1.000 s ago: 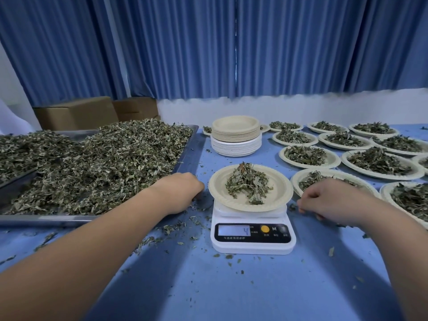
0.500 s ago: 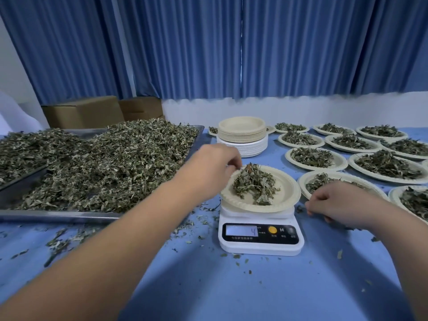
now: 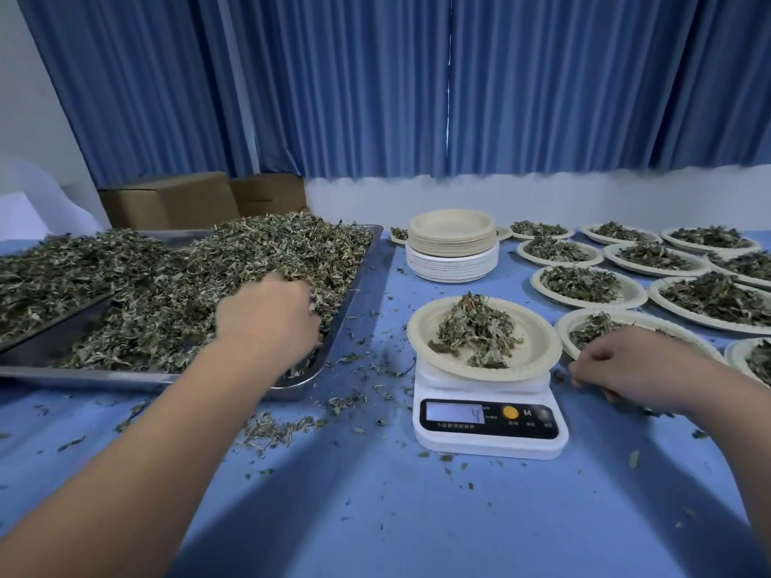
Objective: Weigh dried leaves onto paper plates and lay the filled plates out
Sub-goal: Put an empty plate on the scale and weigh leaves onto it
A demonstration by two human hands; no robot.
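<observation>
So, top-up step. The left hand point(image 3: 267, 317) is dug into the dried leaves point(image 3: 175, 294) in the tray point(image 3: 125, 379) left of the scale point(image 3: 490, 442), fingers buried, so I can't tell the grip. The right hand point(image 3: 626, 365) rests loosely curled just right of it. The plate point(image 3: 538, 356) on the scale reads 4, so next is probably a small pinch carried over.

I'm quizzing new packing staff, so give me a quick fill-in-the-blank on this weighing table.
The left hand digs into the dried leaves heaped on the metal ____.
The scale shows the number ____.
The right hand rests on the table to the ____ of the scale.
Missing words: tray, 4, right.
</observation>
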